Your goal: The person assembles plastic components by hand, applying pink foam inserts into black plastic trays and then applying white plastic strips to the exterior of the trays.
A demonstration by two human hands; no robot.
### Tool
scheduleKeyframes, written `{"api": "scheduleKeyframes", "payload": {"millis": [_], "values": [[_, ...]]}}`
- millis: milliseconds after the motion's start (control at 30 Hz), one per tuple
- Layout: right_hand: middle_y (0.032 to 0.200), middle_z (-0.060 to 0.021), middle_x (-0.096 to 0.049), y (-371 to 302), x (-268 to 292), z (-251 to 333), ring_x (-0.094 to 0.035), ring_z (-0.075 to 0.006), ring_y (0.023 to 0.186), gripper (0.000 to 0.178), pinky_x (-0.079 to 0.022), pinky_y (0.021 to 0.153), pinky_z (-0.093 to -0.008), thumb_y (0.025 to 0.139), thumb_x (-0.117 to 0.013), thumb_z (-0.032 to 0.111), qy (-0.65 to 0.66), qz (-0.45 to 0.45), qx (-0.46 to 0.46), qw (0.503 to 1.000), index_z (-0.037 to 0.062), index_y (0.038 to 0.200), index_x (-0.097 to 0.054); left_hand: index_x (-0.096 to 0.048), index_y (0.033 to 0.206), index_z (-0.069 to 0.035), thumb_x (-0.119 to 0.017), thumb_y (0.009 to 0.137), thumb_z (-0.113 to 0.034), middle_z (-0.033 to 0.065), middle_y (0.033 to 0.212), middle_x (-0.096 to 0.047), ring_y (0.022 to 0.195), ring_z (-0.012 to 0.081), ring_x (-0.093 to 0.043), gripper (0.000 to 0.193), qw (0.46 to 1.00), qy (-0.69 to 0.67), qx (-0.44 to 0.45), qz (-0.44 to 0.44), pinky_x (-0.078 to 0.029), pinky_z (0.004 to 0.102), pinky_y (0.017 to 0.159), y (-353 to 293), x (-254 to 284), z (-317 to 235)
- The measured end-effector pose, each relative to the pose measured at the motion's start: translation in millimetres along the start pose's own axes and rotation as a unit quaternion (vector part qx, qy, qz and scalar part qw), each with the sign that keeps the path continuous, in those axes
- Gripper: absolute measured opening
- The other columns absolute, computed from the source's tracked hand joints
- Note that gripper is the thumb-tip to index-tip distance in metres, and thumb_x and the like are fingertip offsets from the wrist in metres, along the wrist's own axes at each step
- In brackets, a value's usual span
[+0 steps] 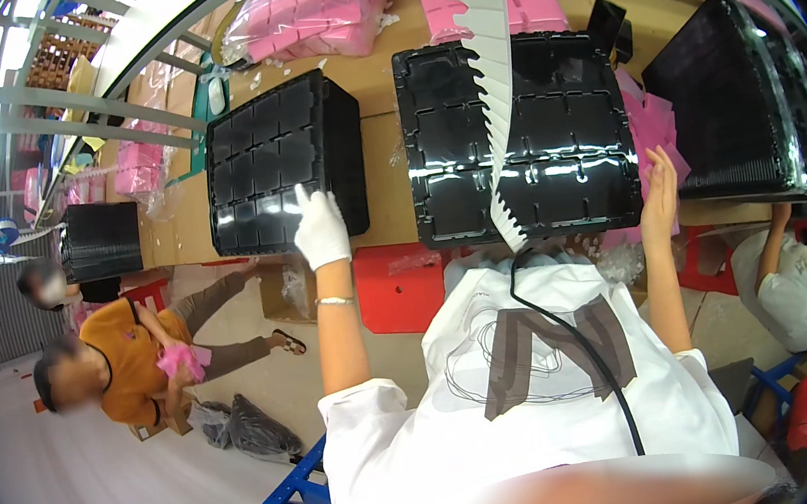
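We look partway: at the desk's [383, 154] near edge, our left hand [322, 230] meets the black stack [261, 154], grip unclear to us; our right hand [659, 195], spread and empty, flanks the middle tray [564, 121]. Far-edge pink bundles [318, 6] look unused.

A glossy black tray [541, 139] with a grid of cells lies flat, a stack of similar black trays [270, 163] stands apart at its nine o'clock, and loose pink sheets [655, 125] lie just beside it at three o'clock.
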State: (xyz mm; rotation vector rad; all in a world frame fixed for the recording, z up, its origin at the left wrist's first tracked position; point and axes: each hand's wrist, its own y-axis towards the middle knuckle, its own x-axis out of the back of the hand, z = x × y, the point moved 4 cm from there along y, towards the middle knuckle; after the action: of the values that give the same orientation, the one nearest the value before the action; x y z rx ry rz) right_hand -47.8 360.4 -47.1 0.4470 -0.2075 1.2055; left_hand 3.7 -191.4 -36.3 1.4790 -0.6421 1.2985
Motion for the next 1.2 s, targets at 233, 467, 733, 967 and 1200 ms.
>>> {"api": "scheduleKeyframes", "payload": {"millis": [233, 467, 733, 967, 1200], "values": [[0.142, -0.0145, -0.048, -11.1, -6.9, 16.6, -0.044, -0.0258, 0.134, 0.043, -0.037, 0.112, -0.0378, 0.109, -0.034, 0.031, 0.031, 0.007, -0.023, 0.999, 0.0009, 0.128, -0.058, -0.056, 0.105, -0.009, -0.053, 0.099, -0.041, 0.024, 0.149, -0.041, 0.077, 0.0367, -0.071, 0.033, 0.992, 0.003, 0.026, 0.122, -0.058, 0.0456, 0.064, 6.5, -52.1, 1.8], [0.139, -0.0139, -0.051, -6.0, -8.5, 33.5, -0.046, -0.0251, 0.132, 0.041, -0.039, 0.109, -0.0358, 0.109, -0.035, 0.029, 0.048, 0.009, 0.005, 0.999, 0.0006, 0.127, -0.059, -0.059, 0.103, -0.007, -0.054, 0.099, -0.033, 0.0246, 0.148, -0.041, 0.082, 0.0386, -0.07, 0.027, 0.984, -0.024, -0.018, 0.174, -0.057, 0.0475, 0.071, 6.1, -36.6, 0.1], [0.114, -0.0086, -0.067, -10.4, -74.1, 85.0, -0.065, -0.0159, 0.102, 0.021, -0.05, 0.088, -0.0286, 0.098, -0.059, 0.009, 0.097, 0.16, 0.031, 0.982, 0.001, 0.117, -0.063, -0.064, 0.114, -0.002, -0.076, 0.084, -0.023, 0.0119, 0.106, -0.067, 0.063, 0.0125, -0.056, 0.039, 0.77, -0.589, -0.053, 0.239, -0.051, 0.0281, 0.064, -37.4, 95.1, -151.3], [0.104, -0.0099, -0.072, -70.5, -129.4, 99.5, -0.067, -0.0145, 0.095, 0.031, -0.052, 0.086, -0.0286, 0.091, -0.072, 0.015, 0.147, 0.507, -0.137, 0.838, -0.0001, 0.116, -0.063, -0.063, 0.099, -0.002, -0.063, 0.097, -0.011, 0.0064, 0.086, -0.07, 0.058, 0.0046, -0.054, 0.009, 0.568, -0.771, 0.167, 0.234, -0.043, 0.0193, 0.053, -64.5, 64.8, -165.0], [0.082, -0.0032, -0.071, -81.4, -158.4, 113.7, -0.063, -0.0061, 0.075, 0.019, -0.051, 0.069, -0.0236, 0.086, -0.078, 0.017, 0.26, 0.503, -0.198, 0.8, 0.0007, 0.089, -0.069, -0.063, 0.115, -0.001, -0.064, 0.097, -0.018, 0.0018, 0.094, -0.067, 0.074, 0.0042, -0.054, 0.025, 0.53, -0.769, 0.149, 0.324, -0.043, 0.0199, 0.063, -64.0, 62.6, -157.9]]}}
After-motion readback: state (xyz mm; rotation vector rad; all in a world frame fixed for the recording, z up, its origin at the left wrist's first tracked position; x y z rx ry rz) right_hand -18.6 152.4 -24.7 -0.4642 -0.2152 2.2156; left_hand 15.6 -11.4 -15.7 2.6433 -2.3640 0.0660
